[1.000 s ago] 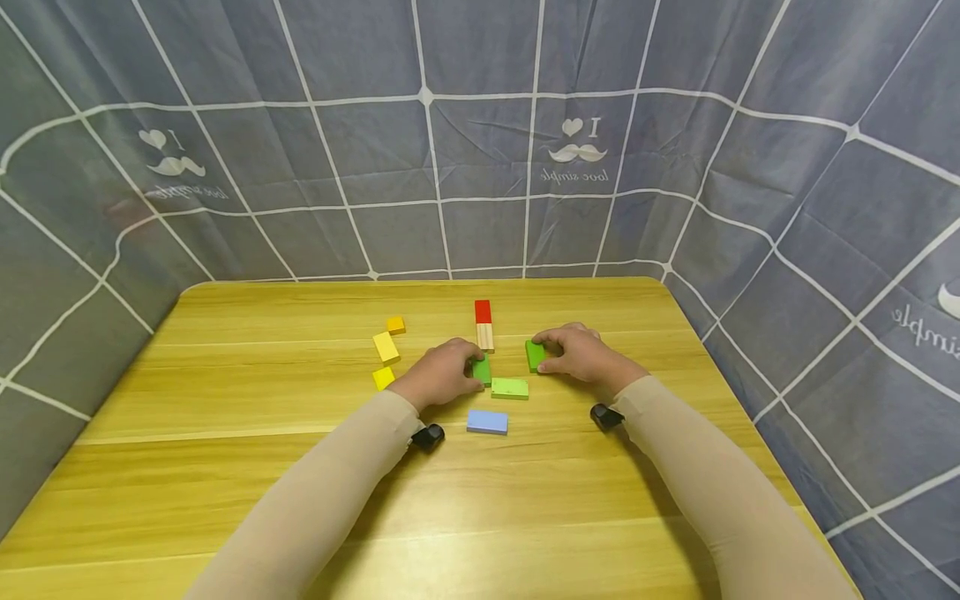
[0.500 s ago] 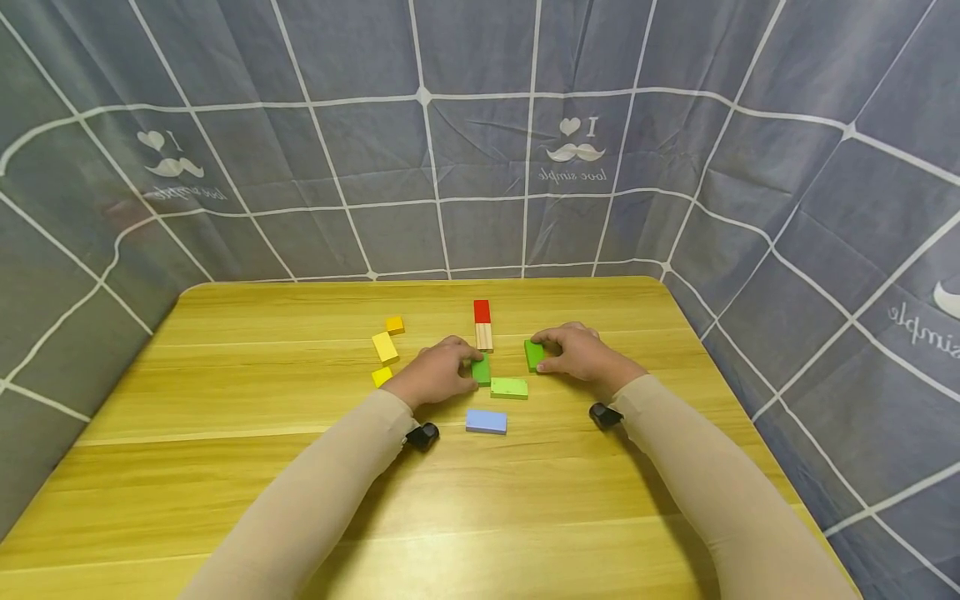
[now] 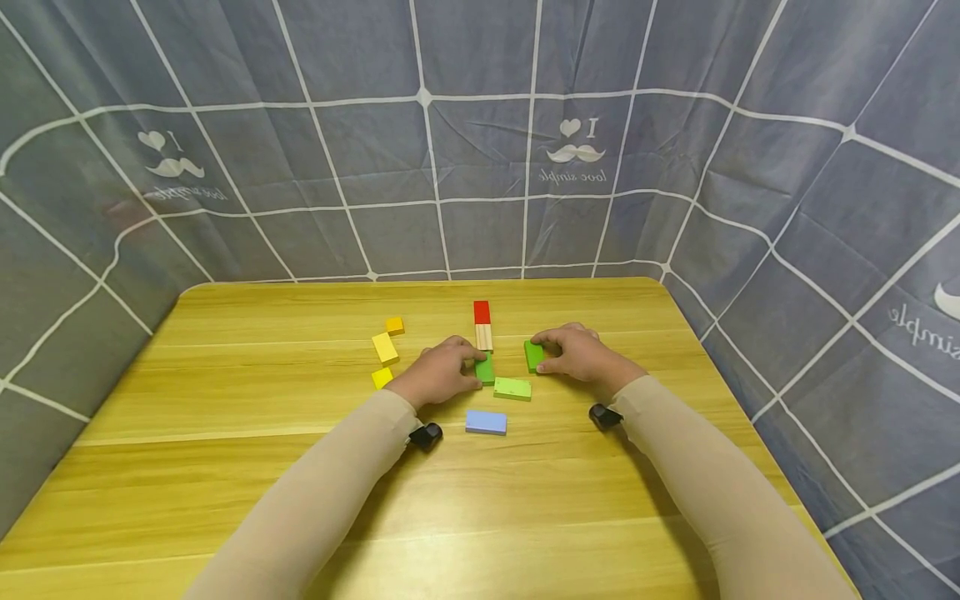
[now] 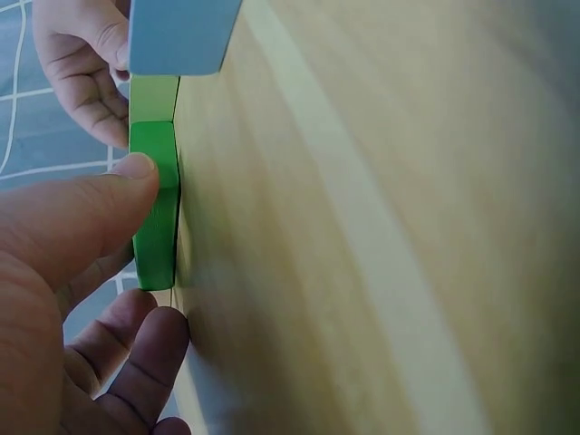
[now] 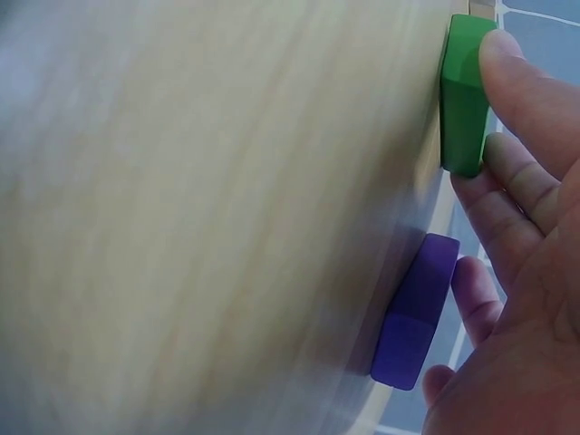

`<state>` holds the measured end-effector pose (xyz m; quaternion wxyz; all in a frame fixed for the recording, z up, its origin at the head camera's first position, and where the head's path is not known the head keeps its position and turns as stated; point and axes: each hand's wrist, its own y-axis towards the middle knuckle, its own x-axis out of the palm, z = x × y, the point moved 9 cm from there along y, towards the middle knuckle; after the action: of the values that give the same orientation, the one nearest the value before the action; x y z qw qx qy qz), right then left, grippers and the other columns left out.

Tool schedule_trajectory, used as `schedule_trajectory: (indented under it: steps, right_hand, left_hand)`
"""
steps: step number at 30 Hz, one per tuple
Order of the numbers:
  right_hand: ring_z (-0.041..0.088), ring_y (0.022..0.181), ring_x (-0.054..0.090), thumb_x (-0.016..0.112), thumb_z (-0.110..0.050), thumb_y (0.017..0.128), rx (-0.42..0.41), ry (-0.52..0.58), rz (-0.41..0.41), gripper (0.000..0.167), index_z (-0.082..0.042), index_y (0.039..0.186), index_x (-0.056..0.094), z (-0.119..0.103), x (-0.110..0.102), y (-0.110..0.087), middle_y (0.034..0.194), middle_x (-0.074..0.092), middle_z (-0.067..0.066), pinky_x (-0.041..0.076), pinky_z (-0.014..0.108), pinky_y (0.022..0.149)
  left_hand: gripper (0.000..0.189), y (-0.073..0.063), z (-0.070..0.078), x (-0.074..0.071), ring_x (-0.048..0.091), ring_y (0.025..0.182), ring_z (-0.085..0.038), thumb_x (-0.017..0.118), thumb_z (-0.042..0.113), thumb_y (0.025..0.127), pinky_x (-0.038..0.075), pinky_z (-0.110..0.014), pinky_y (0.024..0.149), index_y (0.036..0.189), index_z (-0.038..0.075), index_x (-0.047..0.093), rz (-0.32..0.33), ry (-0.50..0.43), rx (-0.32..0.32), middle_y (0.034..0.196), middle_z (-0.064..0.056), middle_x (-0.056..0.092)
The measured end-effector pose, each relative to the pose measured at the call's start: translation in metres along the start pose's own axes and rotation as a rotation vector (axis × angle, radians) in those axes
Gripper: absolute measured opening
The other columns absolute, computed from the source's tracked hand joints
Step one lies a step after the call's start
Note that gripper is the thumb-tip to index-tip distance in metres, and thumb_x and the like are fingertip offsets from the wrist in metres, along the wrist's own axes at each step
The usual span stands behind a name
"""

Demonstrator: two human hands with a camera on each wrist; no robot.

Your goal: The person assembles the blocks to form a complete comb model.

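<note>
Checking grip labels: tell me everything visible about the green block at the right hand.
The green block is a plain, flat, oblong piece, seemingly painted wood. It appears to lie flat on the table, its length running roughly front to back. The right hand pinches it by its ends, thumb at the near end.

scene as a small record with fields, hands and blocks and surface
left hand: grips left green block
right hand: grips right green block
near right hand: purple block, shown only in right wrist view
far line: red block, plain wood piece
nearer the person: lime-green block, then light blue block
left group: orange-yellow block, two yellow blocks
surface: wood-grain table
</note>
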<state>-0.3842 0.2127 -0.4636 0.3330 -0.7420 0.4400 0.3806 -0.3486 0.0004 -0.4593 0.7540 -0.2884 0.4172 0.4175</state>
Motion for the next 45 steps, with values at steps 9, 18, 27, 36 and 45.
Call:
schedule_trajectory:
  steps: [9, 18, 27, 36, 45]
  right_hand:
    - [0.041, 0.145, 0.043, 0.080, -0.035, 0.095, -0.014, -0.044, 0.004, 0.058, -0.020, 0.148, 0.062, 0.0011, 0.0012, 0.0033, 0.149, 0.063, 0.011, 0.023, 0.065, 0.119]
    - [0.041, 0.145, 0.042, 0.080, -0.034, 0.095, -0.019, -0.027, 0.008, 0.058, -0.020, 0.148, 0.063, 0.0023, 0.0014, 0.0034, 0.148, 0.063, 0.011, 0.023, 0.064, 0.119]
    - [0.040, 0.145, 0.042, 0.080, -0.034, 0.095, -0.016, -0.032, 0.006, 0.058, -0.020, 0.148, 0.062, 0.0040, 0.0019, 0.0041, 0.148, 0.063, 0.010, 0.023, 0.063, 0.119]
    - [0.041, 0.146, 0.041, 0.080, -0.033, 0.095, -0.022, -0.022, 0.004, 0.058, -0.020, 0.148, 0.062, 0.0025, 0.0014, 0.0033, 0.149, 0.063, 0.010, 0.022, 0.064, 0.120]
    - [0.040, 0.146, 0.042, 0.080, -0.034, 0.095, -0.020, -0.038, 0.004, 0.058, -0.020, 0.148, 0.062, 0.0034, 0.0016, 0.0043, 0.149, 0.062, 0.010, 0.023, 0.064, 0.120]
  left_hand:
    - [0.052, 0.0012, 0.0035, -0.0001, 0.060, 0.129, -0.024, 0.077, 0.032, 0.098, 0.040, -0.050, 0.110, 0.146, 0.018, 0.064, -0.004, 0.009, -0.002, 0.143, -0.007, 0.059]
    - [0.052, 0.0030, 0.0033, 0.0020, 0.060, 0.131, -0.024, 0.076, 0.032, 0.098, 0.040, -0.050, 0.111, 0.147, 0.019, 0.064, -0.009, 0.013, -0.007, 0.146, -0.007, 0.058]
    - [0.052, 0.0022, 0.0047, 0.0012, 0.059, 0.132, -0.025, 0.076, 0.032, 0.099, 0.041, -0.049, 0.110, 0.148, 0.019, 0.063, -0.005, 0.017, -0.010, 0.145, -0.007, 0.059]
    - [0.052, 0.0040, 0.0032, 0.0015, 0.060, 0.131, -0.025, 0.076, 0.032, 0.098, 0.041, -0.049, 0.109, 0.147, 0.019, 0.063, 0.003, 0.018, -0.005, 0.146, -0.007, 0.059]
    - [0.052, 0.0048, 0.0023, 0.0016, 0.058, 0.136, -0.026, 0.076, 0.032, 0.099, 0.040, -0.051, 0.112, 0.147, 0.019, 0.063, 0.003, 0.011, -0.003, 0.148, -0.008, 0.058]
